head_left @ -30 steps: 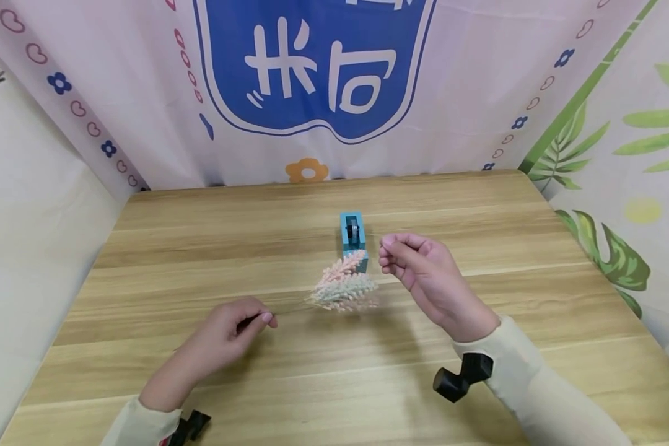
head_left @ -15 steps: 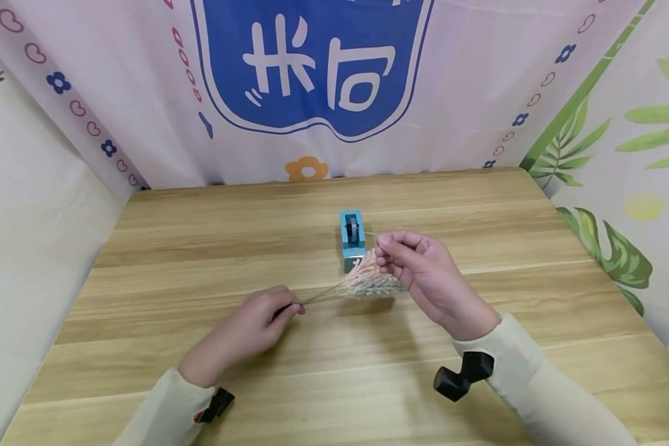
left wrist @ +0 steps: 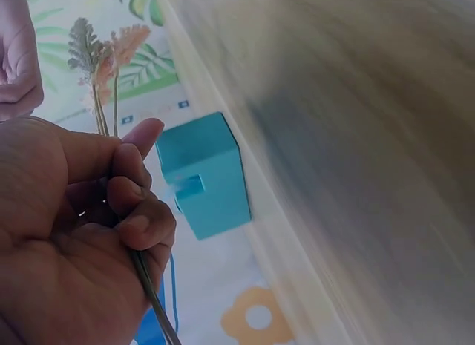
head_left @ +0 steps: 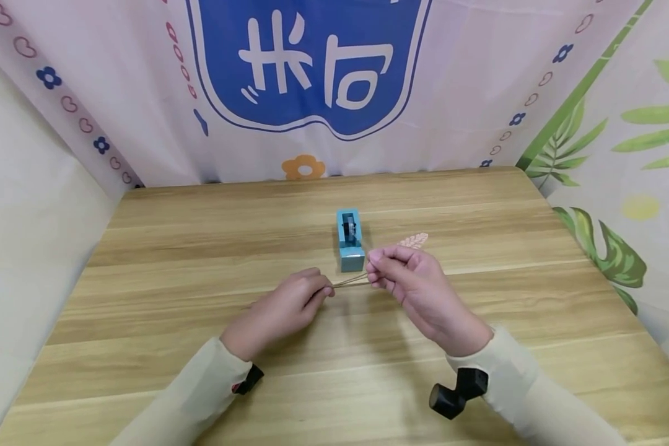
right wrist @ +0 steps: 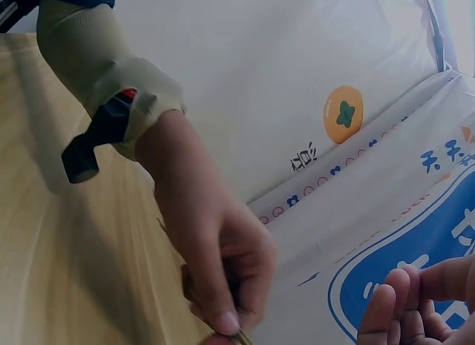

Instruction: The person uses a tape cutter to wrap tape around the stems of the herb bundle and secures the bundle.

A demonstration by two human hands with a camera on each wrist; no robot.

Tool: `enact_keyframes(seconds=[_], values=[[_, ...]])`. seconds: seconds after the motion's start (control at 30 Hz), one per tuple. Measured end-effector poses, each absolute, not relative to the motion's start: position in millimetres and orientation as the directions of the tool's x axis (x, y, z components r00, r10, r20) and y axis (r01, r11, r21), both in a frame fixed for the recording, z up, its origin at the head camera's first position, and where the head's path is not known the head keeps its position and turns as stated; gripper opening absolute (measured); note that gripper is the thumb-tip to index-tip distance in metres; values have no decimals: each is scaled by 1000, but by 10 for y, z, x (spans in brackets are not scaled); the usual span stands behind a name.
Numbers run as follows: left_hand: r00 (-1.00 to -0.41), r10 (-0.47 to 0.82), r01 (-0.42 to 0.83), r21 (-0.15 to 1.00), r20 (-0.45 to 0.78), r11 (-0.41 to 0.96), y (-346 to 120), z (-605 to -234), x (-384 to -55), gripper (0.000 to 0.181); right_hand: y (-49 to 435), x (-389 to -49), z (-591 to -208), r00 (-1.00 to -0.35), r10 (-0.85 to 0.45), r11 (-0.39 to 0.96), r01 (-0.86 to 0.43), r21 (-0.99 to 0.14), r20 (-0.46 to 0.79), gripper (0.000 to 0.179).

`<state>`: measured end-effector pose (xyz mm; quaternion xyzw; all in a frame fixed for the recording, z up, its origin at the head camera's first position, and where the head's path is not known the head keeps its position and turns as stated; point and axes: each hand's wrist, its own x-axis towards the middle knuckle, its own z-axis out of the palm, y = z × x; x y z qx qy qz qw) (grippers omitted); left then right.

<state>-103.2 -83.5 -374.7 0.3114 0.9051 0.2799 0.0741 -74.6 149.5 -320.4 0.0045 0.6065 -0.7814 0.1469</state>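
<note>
My left hand [head_left: 290, 303] pinches the thin stems [head_left: 348, 283] of a small bunch of dried flowers, held a little above the table. Pink [left wrist: 128, 47] and grey-green flower heads [left wrist: 87, 44] show in the left wrist view. In the head view, the right hand mostly hides them; one pink flower head [head_left: 414, 240] pokes out behind it. My right hand [head_left: 418, 291], thumb pressed to curled fingertips, stays beside the stems and seems to pinch a bit of clear tape, hard to make out. A blue tape dispenser [head_left: 352, 260] stands just beyond both hands.
The wooden table [head_left: 201, 241] ends at a printed cloth backdrop [head_left: 457, 93]. Leaf-patterned cloth [head_left: 619, 186] hangs on the right, and a pale cloth [head_left: 33, 235] on the left. Dark wrist cameras [head_left: 458, 393] jut out below the sleeves.
My left hand has carried the dried flowers rightward and slightly away from me, sliding their heads behind my right hand. The right hand has shifted slightly left and down.
</note>
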Motion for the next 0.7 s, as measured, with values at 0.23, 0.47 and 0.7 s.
enact_keyframes(seconds=[0.23,0.47,0.7], values=[[-765,640,578,515,71,633,-716,-3728,-1053,15,1459,-602,-3340,-956,-215,-237,250,-939,-200,7],[-749,656,598,522,93,608,-659,-3728,-1031,14,1420,-506,-3493,-947,-228,-240,279,-930,-225,8],[-747,657,601,526,102,602,-604,-3697,-1008,14,1399,-410,-3611,-944,-225,-229,292,-929,-241,7]])
